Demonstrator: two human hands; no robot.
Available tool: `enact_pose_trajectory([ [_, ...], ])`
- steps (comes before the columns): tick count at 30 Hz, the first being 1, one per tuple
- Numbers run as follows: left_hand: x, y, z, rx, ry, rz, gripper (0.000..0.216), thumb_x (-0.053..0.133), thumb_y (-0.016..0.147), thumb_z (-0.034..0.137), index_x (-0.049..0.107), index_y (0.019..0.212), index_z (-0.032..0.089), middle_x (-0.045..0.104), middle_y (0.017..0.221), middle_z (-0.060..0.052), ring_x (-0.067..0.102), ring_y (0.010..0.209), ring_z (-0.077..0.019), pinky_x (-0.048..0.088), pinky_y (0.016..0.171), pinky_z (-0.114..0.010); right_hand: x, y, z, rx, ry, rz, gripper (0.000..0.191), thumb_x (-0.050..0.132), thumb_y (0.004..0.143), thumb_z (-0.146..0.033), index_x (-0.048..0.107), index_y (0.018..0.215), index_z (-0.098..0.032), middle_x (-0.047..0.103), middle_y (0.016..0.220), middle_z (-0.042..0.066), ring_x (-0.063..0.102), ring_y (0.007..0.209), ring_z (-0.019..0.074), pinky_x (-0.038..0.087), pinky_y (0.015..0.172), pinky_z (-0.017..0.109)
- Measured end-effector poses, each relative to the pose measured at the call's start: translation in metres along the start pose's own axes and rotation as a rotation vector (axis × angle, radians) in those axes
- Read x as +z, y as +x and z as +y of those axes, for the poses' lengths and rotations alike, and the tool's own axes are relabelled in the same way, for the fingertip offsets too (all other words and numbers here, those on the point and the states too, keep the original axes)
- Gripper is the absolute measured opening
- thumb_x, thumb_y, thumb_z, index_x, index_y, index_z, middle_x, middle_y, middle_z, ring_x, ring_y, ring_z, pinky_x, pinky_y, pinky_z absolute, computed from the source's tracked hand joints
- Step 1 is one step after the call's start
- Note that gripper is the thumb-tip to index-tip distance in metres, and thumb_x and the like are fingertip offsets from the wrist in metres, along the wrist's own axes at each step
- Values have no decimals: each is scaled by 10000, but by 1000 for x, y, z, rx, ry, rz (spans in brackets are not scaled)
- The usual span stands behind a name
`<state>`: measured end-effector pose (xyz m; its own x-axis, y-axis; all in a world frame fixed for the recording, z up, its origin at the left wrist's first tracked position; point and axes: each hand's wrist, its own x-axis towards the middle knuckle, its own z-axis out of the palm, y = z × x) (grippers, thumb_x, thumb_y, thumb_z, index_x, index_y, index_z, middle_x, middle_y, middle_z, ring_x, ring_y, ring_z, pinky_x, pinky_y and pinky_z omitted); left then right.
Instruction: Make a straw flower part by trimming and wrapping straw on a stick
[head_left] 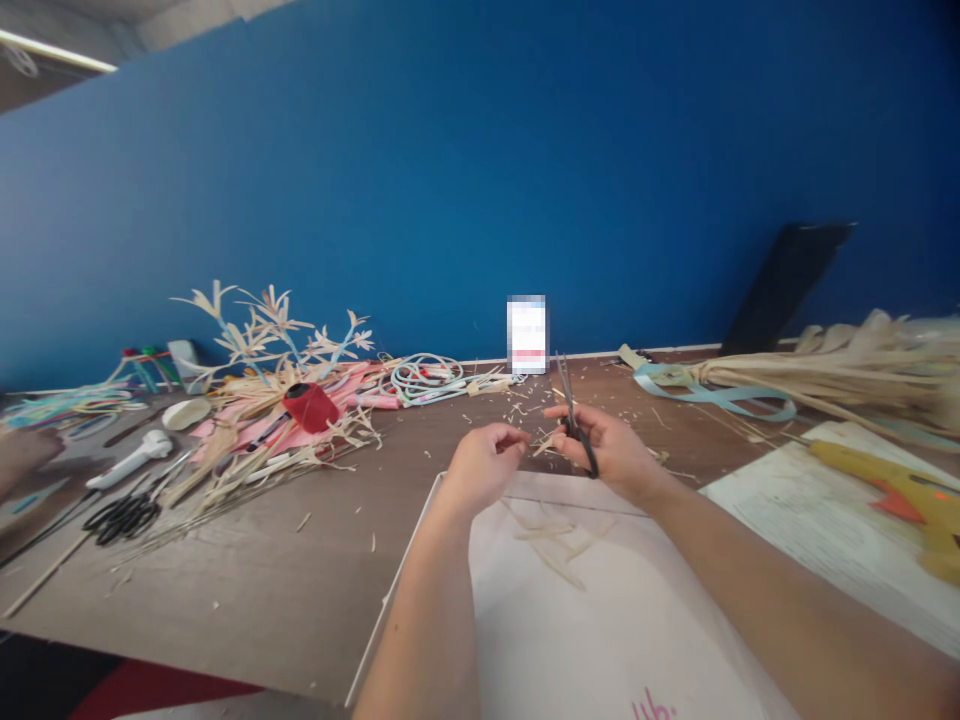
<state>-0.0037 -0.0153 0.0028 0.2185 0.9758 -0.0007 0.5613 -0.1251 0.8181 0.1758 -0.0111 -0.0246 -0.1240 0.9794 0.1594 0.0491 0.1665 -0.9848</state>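
My right hand (604, 455) is closed around a pair of dark-handled scissors (571, 410), whose blades point up and away from me. Close beside it, my left hand (489, 462) is pinched, thumb and fingertips together. A thin pale strip (541, 446) shows in the gap between the two hands. Whether the left fingertips grip its end is too small to tell. Below both hands lies a white board (585, 640) with several pale strips (559, 560) loose on it.
Another person's hand (26, 455) is at the far left. Nearby lie black scissors (124, 515), a red thread spool (311, 407) and pale straw-like flowers (262, 335). On the right are a yellow glue gun (877, 475), a paper sheet (795, 520) and bundled dried strips (840, 370). Trimmings litter the table.
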Motion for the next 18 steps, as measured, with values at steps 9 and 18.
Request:
enact_pose_trajectory([
  [9,7,1,1,-5,-158,-44,277,574,698,394,653,815,156,631,744,-18,496,600,-89,376,532,-198,2,-4,-2,1,45,-100,417,673,662,-299,570,1050,-186,564,783,22,539,691,137,444,639,272],
  [18,12,2,1,-104,-241,-43,158,583,656,295,614,714,152,588,651,-3,472,532,-72,383,486,-187,3,-3,0,-20,70,-109,413,677,659,-296,575,1045,-191,573,777,21,548,700,145,449,653,285],
])
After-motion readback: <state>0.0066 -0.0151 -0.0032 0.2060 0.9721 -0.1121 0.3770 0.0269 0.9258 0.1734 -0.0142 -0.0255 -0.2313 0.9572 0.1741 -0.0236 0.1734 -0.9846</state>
